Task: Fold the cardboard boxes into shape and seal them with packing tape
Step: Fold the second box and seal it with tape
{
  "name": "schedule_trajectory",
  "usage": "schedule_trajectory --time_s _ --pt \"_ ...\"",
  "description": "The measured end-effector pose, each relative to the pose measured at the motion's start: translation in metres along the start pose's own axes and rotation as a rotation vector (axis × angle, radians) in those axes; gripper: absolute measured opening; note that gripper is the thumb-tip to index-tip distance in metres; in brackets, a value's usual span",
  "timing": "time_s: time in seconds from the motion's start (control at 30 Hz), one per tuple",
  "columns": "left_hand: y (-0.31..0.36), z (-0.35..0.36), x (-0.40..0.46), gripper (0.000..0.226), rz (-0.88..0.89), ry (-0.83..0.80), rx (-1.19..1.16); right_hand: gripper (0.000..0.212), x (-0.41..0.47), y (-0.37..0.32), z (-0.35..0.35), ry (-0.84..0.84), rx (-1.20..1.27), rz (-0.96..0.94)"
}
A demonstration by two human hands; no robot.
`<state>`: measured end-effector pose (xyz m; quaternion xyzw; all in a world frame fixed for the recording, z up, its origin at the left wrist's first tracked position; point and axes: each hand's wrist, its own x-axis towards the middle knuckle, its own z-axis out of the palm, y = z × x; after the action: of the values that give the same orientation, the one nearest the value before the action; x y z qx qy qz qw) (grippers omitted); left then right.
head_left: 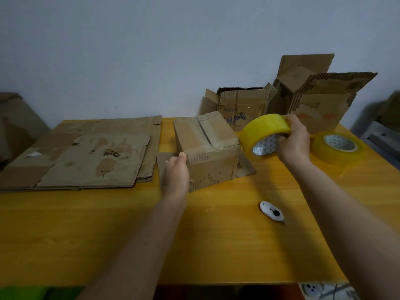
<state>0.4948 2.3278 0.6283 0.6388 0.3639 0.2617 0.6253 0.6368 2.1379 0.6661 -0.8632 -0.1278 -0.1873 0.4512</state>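
- My right hand (293, 139) has its grip curled round the tape roll (265, 135), fingers hooked into the core and thumb over the outer face, holding it up off the desk (216, 245).
- My left hand (176, 169) rests against the near left corner of the folded box (207, 148), thumb up on the edge. The fingers are hidden behind the hand, so I cannot tell whether they curl onto the side.
- The box stands in the middle of the desk, its top flaps closed, with a seam running from the far edge toward the near right.
- What matters next: the roll hangs just beside the box on its right, near the seam's close end, so the right hand is the nearer one to lay tape along that line while the left steadies.
- A second roll (337, 148) lies flat further right, and a small white cutter (271, 211) lies nearer me.
- Flattened cardboard (86, 154) waits to the left, and open boxes (281, 105) stand at the back.
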Motion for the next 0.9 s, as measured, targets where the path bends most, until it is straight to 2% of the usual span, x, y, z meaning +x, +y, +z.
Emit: schedule_trajectory --time_s 0.1,0.17,0.27,0.33,0.37,0.4,0.47,0.5,0.57,0.6,0.67,0.73,0.9 --pt "-0.008 0.007 -0.005 0.029 -0.119 -0.035 -0.101 0.038 -0.001 0.000 0.000 -0.009 0.005 0.016" --pt "-0.012 0.007 -0.005 0.036 -0.149 -0.018 -0.014 0.036 -0.002 0.000 0.000 -0.014 0.003 0.029" --pt "-0.017 0.005 -0.004 0.041 -0.065 0.052 0.072 0.035 -0.002 -0.001 -0.001 -0.025 0.011 0.036" --pt "-0.013 0.003 -0.008 0.019 0.077 0.204 0.086 0.033 -0.002 -0.002 0.000 -0.045 0.019 0.040" --pt "-0.010 0.001 -0.011 0.014 0.234 0.288 0.125 0.032 -0.003 -0.002 0.000 -0.050 0.022 0.045" --pt "-0.005 0.001 -0.015 0.022 0.451 0.327 0.205 0.032 -0.003 -0.002 0.000 -0.052 0.024 0.050" --pt "0.002 0.005 -0.021 0.040 0.761 0.236 0.437 0.033 -0.002 -0.003 0.001 -0.051 0.028 0.059" --pt "0.005 0.008 -0.023 0.045 0.809 0.167 0.556 0.033 -0.002 -0.003 0.001 -0.049 0.031 0.062" --pt "0.004 0.014 -0.023 0.052 0.769 0.093 0.676 0.032 -0.002 -0.003 0.001 -0.047 0.037 0.065" --pt "0.002 0.014 -0.022 0.054 0.712 0.107 0.638 0.032 -0.002 -0.003 0.001 -0.047 0.040 0.066" --pt "0.004 0.008 -0.020 0.052 0.496 0.186 0.387 0.033 -0.003 -0.002 0.000 -0.046 0.044 0.068" --pt "0.009 0.001 -0.014 0.045 0.273 0.140 0.127 0.033 -0.003 -0.002 -0.001 -0.042 0.048 0.071" --pt "0.013 -0.008 -0.005 0.021 0.019 0.053 -0.076 0.034 -0.004 -0.006 0.000 -0.017 0.063 0.084"
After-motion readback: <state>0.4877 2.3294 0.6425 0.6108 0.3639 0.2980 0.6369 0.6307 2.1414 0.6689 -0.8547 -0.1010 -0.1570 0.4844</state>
